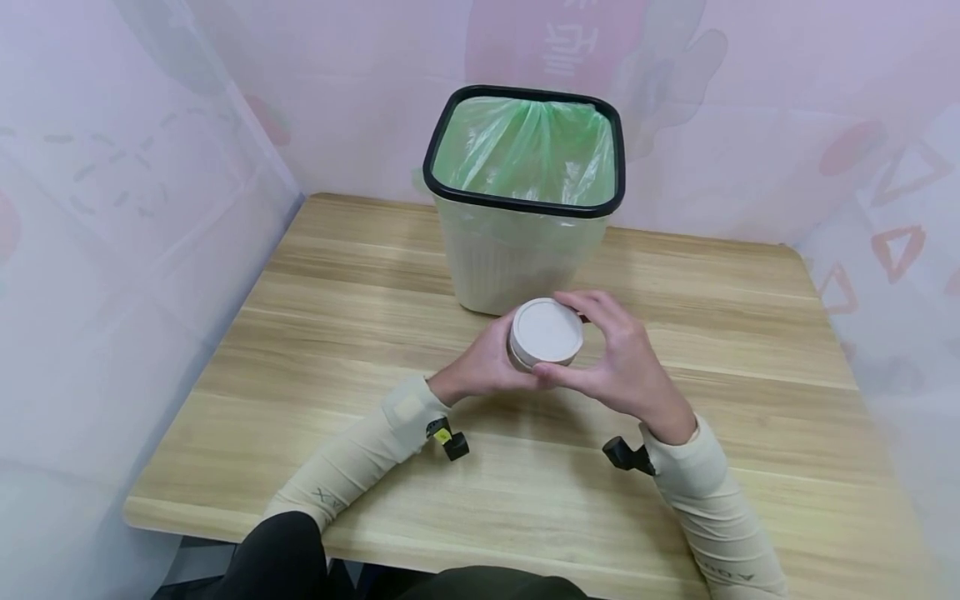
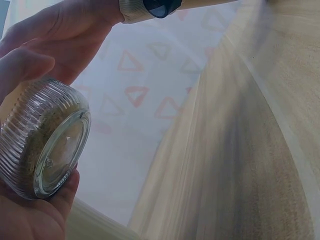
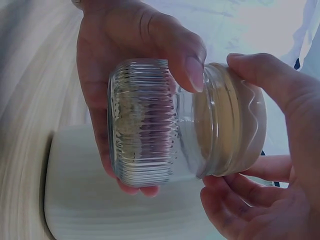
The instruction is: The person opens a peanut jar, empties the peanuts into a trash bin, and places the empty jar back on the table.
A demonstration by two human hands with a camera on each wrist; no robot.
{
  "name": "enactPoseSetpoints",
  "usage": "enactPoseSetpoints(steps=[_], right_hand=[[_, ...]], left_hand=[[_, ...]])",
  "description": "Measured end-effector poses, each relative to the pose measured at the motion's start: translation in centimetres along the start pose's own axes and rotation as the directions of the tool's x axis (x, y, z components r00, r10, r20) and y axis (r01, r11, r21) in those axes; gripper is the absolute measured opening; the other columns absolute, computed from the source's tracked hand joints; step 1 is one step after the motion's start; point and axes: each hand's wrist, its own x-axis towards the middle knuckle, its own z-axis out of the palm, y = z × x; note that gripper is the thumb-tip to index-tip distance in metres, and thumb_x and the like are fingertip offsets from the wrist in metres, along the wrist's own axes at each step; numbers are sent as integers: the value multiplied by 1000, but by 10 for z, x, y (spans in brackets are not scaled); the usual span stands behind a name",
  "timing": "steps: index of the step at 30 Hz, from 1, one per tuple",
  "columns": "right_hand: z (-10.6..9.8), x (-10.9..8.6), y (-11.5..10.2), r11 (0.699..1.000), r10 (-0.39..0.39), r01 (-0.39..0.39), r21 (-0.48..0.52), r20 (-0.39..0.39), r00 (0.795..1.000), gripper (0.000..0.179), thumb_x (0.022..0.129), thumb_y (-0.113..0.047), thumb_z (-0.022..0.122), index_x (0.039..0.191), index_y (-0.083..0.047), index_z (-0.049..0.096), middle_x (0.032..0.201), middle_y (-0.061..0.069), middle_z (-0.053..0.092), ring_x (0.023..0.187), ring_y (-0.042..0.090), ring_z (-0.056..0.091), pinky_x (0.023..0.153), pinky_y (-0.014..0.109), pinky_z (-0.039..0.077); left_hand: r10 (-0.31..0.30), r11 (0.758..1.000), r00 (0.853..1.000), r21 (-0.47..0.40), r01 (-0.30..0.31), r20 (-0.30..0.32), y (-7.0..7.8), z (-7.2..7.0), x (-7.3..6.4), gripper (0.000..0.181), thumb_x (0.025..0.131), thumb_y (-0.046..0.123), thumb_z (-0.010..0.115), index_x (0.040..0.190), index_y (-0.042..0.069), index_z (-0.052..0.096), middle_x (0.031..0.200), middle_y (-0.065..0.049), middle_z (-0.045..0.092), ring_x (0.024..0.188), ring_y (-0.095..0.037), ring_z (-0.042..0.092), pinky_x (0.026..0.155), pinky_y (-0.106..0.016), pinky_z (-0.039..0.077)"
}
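A ribbed clear glass jar [image 3: 142, 125] with a pale screw lid [image 1: 546, 331] is held above the table, in front of the bin. My left hand [image 1: 491, 362] wraps around the jar's glass body, thumb along its side in the right wrist view. On the lid, the fingers and thumb of my right hand [image 1: 622, 358] grip the rim from both sides. Some light brown, grainy stuff shows through the glass near the base in the left wrist view. The lid sits on the jar's mouth.
Just behind the hands stands a white bin [image 1: 517, 258] with a black rim [image 1: 525, 204] and a green plastic liner [image 1: 536, 146]. The wooden table [image 1: 330, 333] is bounded by printed cloth walls [image 1: 360, 100] at the back and sides.
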Motion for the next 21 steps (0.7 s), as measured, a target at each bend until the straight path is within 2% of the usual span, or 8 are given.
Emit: enactPoseSetpoints(steps=[8, 15, 21], right_hand=[[-3, -1, -1, 999, -12, 14, 32, -39, 999, 83, 67, -24, 101, 141, -9, 65, 136, 8, 67, 125, 25, 65, 105, 28, 51], [-9, 0, 4, 999, -2, 5, 42, -52, 999, 82, 67, -18, 101, 141, -10, 65, 133, 7, 68, 121, 21, 64, 103, 18, 49], [-14, 0, 4, 999, 6, -2, 53, -63, 998, 82, 67, -14, 101, 141, -9, 65, 132, 8, 68, 119, 20, 64, 101, 16, 50]], left_hand=[[27, 1000, 1000, 11, -27, 4, 0, 1, 1, 94, 74, 11, 92, 153, 4, 44, 143, -14, 61, 131, -24, 60, 119, -40, 47], [0, 999, 1000, 47, 1, -17, 0, -2, 1, 90, 73, 16, 94, 150, 5, 47, 142, -12, 62, 132, -25, 60, 118, -43, 48], [-21, 999, 999, 45, 22, -28, 2, -4, 1, 89, 73, 16, 94, 149, 5, 48, 142, -11, 61, 131, -26, 59, 117, -44, 48]])
